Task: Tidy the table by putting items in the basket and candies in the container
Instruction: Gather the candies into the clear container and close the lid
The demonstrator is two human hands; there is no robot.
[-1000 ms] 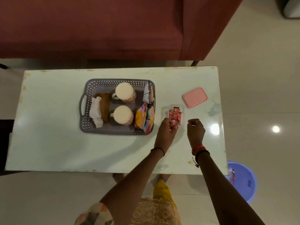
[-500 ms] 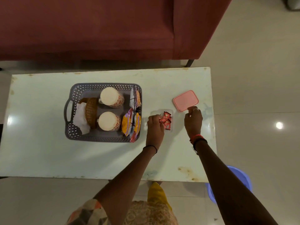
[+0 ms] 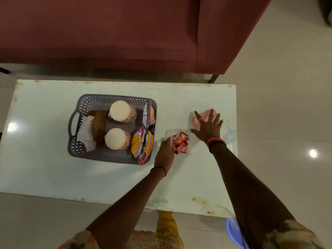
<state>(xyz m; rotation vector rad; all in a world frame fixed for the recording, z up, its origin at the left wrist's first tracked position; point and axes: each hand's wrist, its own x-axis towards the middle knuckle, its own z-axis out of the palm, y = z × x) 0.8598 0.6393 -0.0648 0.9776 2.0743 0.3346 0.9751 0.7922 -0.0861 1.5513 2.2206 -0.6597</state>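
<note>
My right hand [image 3: 208,127] lies spread flat on the pink lid [image 3: 203,117] at two o'clock of the container [image 3: 179,143]. My left hand [image 3: 165,154] touches the container's nine o'clock edge, fingers loosely curled, gripping nothing; candies [image 3: 180,142] fill it, the basket [image 3: 111,129] just beside

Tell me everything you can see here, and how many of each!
table: 1, pale white, centre
basket: 1, grey, on table left
mugs: 2, white with red pattern, in basket
snack packets: several, orange and yellow, basket's right side
wicker holder: 1, brown, in basket
tissue: 1, white, basket's left side
container: 1, clear, beside basket
candies: several, red, in container
lid: 1, pink, under right hand
sofa: 1, maroon, behind table
left hand: at container
right hand: spread on lid
</note>
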